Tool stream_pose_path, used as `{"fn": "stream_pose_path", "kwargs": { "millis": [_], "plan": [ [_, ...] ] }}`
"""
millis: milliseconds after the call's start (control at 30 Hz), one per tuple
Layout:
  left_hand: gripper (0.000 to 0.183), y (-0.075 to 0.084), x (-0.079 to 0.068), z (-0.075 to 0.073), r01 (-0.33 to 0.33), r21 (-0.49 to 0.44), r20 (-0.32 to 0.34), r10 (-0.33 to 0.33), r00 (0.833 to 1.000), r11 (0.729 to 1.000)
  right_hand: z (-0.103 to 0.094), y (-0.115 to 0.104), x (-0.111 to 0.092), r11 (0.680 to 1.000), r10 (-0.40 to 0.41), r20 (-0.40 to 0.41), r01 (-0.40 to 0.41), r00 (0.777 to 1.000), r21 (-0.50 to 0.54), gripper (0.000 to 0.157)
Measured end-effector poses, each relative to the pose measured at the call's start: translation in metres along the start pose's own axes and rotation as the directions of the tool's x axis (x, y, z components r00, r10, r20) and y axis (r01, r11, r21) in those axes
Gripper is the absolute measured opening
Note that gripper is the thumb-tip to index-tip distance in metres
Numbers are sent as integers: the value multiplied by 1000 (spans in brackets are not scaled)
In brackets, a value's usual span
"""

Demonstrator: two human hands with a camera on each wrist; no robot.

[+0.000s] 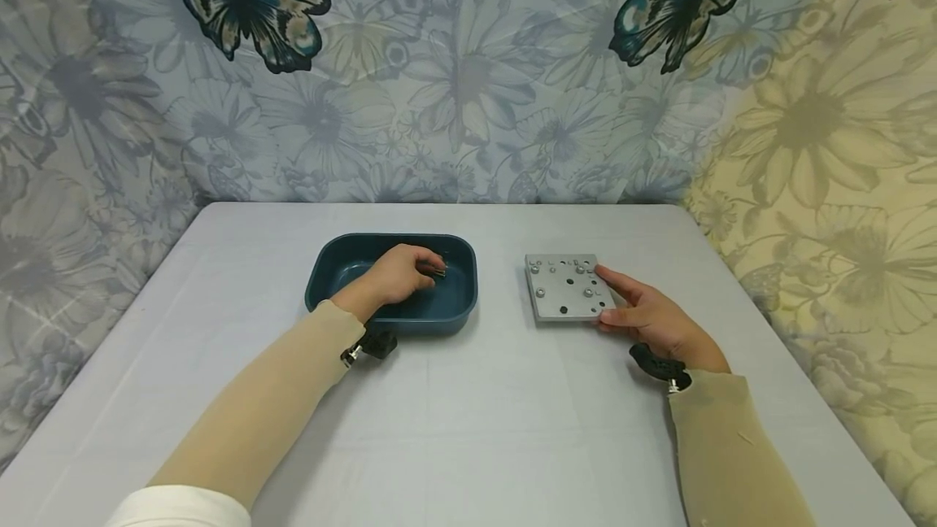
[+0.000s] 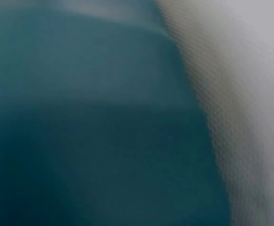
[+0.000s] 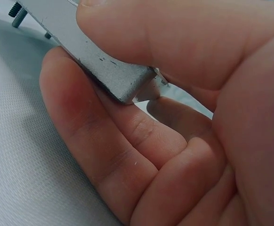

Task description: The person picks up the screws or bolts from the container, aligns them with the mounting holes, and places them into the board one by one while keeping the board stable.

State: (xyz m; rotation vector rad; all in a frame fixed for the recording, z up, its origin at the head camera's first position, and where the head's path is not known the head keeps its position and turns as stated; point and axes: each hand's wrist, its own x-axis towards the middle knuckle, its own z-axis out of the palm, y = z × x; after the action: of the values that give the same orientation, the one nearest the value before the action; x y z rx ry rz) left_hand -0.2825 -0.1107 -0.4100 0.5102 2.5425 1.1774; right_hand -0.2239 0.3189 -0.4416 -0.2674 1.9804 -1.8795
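Note:
My left hand (image 1: 398,273) reaches over the dark teal tray (image 1: 464,299) and pinches a small brass-coloured metal piece (image 1: 439,272), perhaps a screw; it is too small to tell. With my right hand (image 1: 655,317) I grip the right edge of a square silver metal plate (image 1: 571,289). Several round bolt heads and dark holes dot the plate's face. In the right wrist view, the thumb (image 3: 127,33) lies on one side of the plate (image 3: 113,75) and fingers on the other, with threaded screw ends (image 3: 19,18) sticking out. The left wrist view is blurred, filled by the tray wall (image 2: 104,61).
Both things are on a white-covered table (image 1: 498,413), the tray left of the plate with a gap between them. Behind the table hangs a patterned cloth (image 1: 468,104) with flowers and butterflies. A black wrist camera (image 1: 379,344) sits close to the tray's front wall.

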Motion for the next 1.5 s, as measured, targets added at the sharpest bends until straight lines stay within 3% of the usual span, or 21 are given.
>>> {"fn": "stream_pose_path", "kwargs": {
  "millis": [233, 600, 800, 1000, 1500],
  "plan": [
    [31, 4, -3, 1, -37, 136, 3, 37, 999, 990, -1, 1, 0, 1000, -15, 19, 15, 1000, 12, 89],
    [31, 1, -1, 3, -87, 354, 12, 89, 996, 931, -2, 1, -1, 1000, 2, -1, -2, 1000, 23, 89],
    [39, -1, 0, 4, -98, 344, 7, 102, 995, 934, -2, 3, 0, 1000, -1, -1, 1, 1000, 14, 90],
    [35, -3, -1, 3, -93, 321, 1, 97, 995, 943, -3, 3, 1, 1000, -3, 5, 2, 1000, 17, 90],
    [26, -6, -2, 2, -61, 373, 12, 60, 998, 926, -4, 4, 1, 1000, -5, 7, 5, 1000, 11, 89]
  ]
}}
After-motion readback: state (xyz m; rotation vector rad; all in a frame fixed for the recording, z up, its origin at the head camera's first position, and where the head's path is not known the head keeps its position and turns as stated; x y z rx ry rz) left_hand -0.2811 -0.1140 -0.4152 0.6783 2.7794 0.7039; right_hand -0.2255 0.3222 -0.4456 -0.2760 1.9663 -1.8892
